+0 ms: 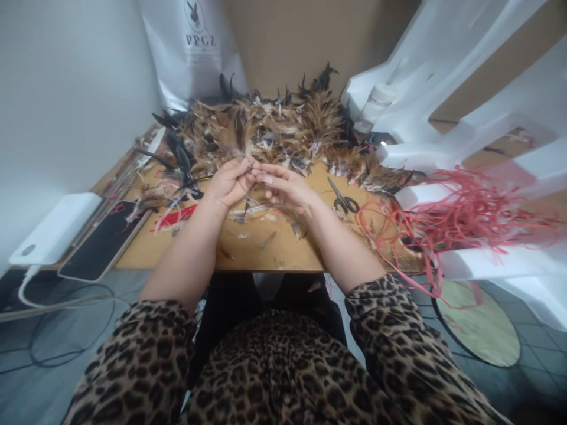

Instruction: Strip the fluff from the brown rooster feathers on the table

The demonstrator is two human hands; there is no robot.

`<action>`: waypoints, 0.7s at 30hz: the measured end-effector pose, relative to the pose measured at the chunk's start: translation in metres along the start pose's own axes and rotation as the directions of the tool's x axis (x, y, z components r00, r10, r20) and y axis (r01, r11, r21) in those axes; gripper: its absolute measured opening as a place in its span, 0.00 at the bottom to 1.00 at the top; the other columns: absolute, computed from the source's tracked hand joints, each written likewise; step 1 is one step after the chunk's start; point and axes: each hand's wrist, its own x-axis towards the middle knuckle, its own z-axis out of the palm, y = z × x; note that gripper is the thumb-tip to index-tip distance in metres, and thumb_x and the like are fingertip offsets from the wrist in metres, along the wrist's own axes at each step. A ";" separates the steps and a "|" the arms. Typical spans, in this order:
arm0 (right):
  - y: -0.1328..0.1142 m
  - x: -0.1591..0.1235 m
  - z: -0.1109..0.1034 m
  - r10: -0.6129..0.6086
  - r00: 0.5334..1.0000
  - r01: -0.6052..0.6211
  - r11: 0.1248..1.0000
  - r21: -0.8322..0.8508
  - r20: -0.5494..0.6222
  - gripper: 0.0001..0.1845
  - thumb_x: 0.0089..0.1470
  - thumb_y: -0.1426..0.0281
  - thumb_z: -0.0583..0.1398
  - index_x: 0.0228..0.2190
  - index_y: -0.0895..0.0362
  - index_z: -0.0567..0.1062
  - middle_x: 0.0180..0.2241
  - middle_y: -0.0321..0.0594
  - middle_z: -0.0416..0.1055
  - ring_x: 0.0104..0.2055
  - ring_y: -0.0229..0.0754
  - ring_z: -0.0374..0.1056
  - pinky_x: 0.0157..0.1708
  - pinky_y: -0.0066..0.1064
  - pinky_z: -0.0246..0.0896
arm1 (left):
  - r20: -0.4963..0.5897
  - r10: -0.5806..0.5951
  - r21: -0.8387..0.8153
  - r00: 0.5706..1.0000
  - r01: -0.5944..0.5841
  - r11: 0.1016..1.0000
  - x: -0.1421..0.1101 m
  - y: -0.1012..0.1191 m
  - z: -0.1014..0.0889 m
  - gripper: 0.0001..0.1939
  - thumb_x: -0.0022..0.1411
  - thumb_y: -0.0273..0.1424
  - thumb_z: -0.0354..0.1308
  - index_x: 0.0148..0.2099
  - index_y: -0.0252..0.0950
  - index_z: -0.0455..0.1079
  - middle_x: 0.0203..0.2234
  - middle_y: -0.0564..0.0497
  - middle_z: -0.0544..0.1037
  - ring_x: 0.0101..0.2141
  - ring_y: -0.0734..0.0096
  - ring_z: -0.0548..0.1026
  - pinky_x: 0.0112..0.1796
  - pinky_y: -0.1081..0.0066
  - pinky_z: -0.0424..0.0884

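Observation:
Over the middle of the table, my left hand [231,180] is closed in a pinch, with a brown feather bunch [243,140] rising from its fingertips. My right hand [286,186] meets it, thumb and fingers pinched at the lower end of the bunch. The exact contact at the fingertips is small and partly hidden. Behind both hands lies a large pile of brown and black feathers [274,121]. Loose feather bits and white strands lie beneath the hands on the wooden table [279,254].
Black scissors [345,202] lie right of my hands. A tangle of red ribbon strips [478,206] spreads over white foam at the right. A phone [106,239], a white power bank [56,227] and a red piece [176,216] lie left. A white bag [195,65] stands behind.

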 end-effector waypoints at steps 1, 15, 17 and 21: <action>0.003 0.001 0.001 0.035 0.999 -0.036 0.998 0.041 0.018 0.21 0.41 0.67 0.65 0.39 0.56 0.69 0.29 0.35 0.71 0.21 0.28 0.60 0.17 0.19 0.53 | 0.010 -0.002 0.012 1.000 0.002 1.000 0.000 -0.001 0.000 0.04 0.58 0.23 0.54 0.33 0.30 0.70 0.25 0.51 0.75 0.25 0.82 0.74 0.31 0.83 0.72; -0.012 0.002 -0.030 -0.270 0.894 0.133 0.922 -0.363 -0.357 0.13 0.41 0.63 0.62 0.21 0.60 0.68 0.12 0.27 0.54 0.15 0.26 0.45 0.15 0.22 0.39 | -0.083 0.131 0.024 0.988 -0.130 0.991 0.003 0.007 -0.004 0.06 0.58 0.25 0.55 0.38 0.33 0.71 0.40 0.47 0.77 0.29 0.82 0.76 0.27 0.85 0.71; -0.012 0.003 -0.033 -0.341 0.871 0.136 0.859 -0.494 -0.353 0.12 0.41 0.63 0.62 0.20 0.60 0.69 0.14 0.29 0.58 0.17 0.27 0.48 0.18 0.22 0.43 | -0.084 0.131 0.030 0.988 -0.129 0.991 0.002 0.008 -0.003 0.06 0.58 0.25 0.55 0.38 0.32 0.71 0.42 0.46 0.76 0.29 0.82 0.75 0.27 0.86 0.70; -0.012 0.001 -0.029 -0.365 0.892 0.147 0.792 -0.592 -0.267 0.12 0.42 0.63 0.60 0.20 0.61 0.70 0.17 0.32 0.62 0.20 0.29 0.52 0.22 0.24 0.49 | 0.023 0.051 0.070 0.998 -0.053 0.996 0.000 0.001 0.001 0.04 0.56 0.23 0.57 0.34 0.28 0.71 0.42 0.41 0.76 0.26 0.83 0.75 0.26 0.86 0.70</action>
